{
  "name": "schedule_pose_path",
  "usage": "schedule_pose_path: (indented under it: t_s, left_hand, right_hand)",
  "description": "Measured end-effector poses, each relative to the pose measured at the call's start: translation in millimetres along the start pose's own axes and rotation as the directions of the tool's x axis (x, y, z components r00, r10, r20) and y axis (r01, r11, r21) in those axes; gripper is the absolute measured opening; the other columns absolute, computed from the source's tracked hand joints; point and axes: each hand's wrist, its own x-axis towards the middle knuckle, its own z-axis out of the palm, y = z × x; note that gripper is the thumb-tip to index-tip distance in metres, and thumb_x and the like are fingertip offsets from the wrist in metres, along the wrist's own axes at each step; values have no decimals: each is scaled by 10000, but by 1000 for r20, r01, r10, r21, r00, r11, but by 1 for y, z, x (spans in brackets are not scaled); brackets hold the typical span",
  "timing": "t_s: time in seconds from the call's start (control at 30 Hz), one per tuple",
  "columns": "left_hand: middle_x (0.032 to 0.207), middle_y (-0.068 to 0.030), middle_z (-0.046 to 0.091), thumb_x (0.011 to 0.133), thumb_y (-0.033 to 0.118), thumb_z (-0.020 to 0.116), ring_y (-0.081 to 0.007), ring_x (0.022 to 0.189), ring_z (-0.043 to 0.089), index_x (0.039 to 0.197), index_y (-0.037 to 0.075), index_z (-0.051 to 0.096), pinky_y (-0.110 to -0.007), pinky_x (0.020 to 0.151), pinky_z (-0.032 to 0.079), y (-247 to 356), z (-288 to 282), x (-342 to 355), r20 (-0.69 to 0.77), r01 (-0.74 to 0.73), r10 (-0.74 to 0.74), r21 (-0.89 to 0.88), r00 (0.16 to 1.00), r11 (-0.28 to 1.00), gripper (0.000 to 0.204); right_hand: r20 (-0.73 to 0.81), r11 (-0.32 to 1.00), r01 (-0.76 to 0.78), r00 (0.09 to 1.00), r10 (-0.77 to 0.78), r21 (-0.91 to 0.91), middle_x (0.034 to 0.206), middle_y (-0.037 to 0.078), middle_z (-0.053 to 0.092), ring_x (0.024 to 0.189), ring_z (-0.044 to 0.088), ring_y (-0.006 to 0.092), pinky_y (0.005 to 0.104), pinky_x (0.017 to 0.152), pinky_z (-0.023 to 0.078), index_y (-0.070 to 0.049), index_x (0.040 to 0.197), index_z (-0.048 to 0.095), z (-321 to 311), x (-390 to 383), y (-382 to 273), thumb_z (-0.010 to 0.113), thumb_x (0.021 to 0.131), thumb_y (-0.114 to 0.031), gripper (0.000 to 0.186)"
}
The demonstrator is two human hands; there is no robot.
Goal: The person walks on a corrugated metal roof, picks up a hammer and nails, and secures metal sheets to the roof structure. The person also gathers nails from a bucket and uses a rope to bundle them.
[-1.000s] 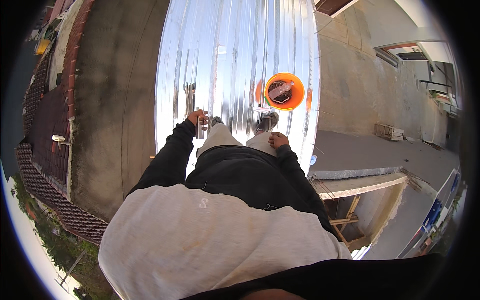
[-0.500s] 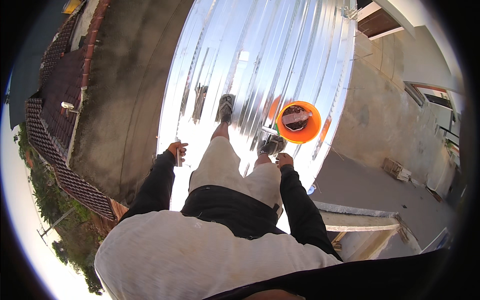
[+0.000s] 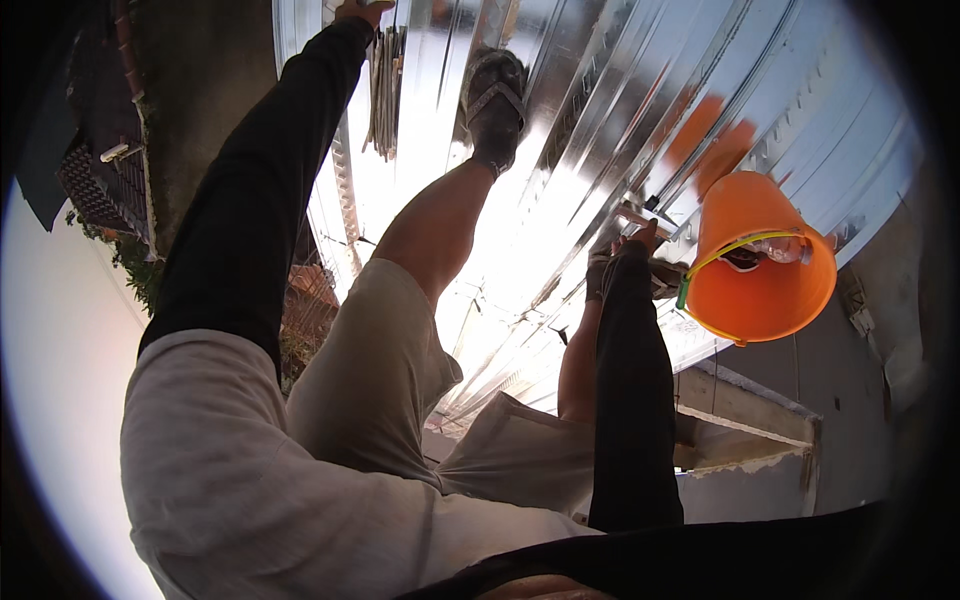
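My left hand (image 3: 364,12) is at the top edge, partly cut off, closed around something pale that I cannot make out, above a bundle of thin rods (image 3: 384,90) on the shiny ribbed metal sheet (image 3: 560,180). My right hand (image 3: 638,238) has its fingers closed at a small pale, dark-tipped object (image 3: 634,216), too small to name. Right of it stands an orange bucket (image 3: 760,300) with a yellow-green handle and a clear plastic item (image 3: 785,250) inside. My sandalled foot (image 3: 495,95) rests on the sheet between my hands.
At the left are a dark wall strip (image 3: 190,80), tiled roofs (image 3: 95,185) and greenery (image 3: 140,275). At the lower right, a concrete-edged opening (image 3: 750,420) and grey concrete floor (image 3: 850,430) show below the sheet.
The view has dropped and tilted, showing the bucket and sheet closer and more from the side. Both hands have moved forward over the sheet, my left hand to the top edge.
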Motion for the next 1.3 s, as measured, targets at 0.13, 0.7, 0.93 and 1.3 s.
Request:
schedule_pose_path:
  t_s: [0.13,0.7,0.93,1.3]
  left_hand:
    - [1369,-220,412,762,495,639,-323,1279,389,1359,11,367,-384,1078,304,33,6,40,-68,183,-179,63,982,981,815]
    - [1513,-198,107,768,595,579,-346,1407,17,1449,29,170,-421,1140,72,60,-15,62,191,109,-216,451,958,886,975]
    - [1390,-278,349,706,440,712,-347,1336,272,1338,-65,380,-387,1098,213,13,0,78,-88,14,-11,25,996,1000,874]
    - [972,-221,630,704,162,634,-289,903,611,1107,-92,533,-335,847,467,-17,-71,56,-296,-270,-21,-896,955,353,487]
  right_hand:
    - [-98,994,10,995,1,113,1209,181,500,1066,514,292,474,873,439,-36,1240,442,25,8,-8,550,874,-304,466]
    - [-263,880,467,841,-473,-90,1003,181,585,831,584,276,402,728,479,36,1029,512,38,-22,37,607,845,-230,337]
    - [164,383,906,411,-897,-178,937,185,594,877,572,275,380,786,445,72,1030,507,132,-152,-20,596,842,-145,300]
    - [774,-401,822,72,-630,-403,1136,97,580,1002,565,250,349,890,422,-48,1159,501,371,-269,-214,586,791,-436,542]
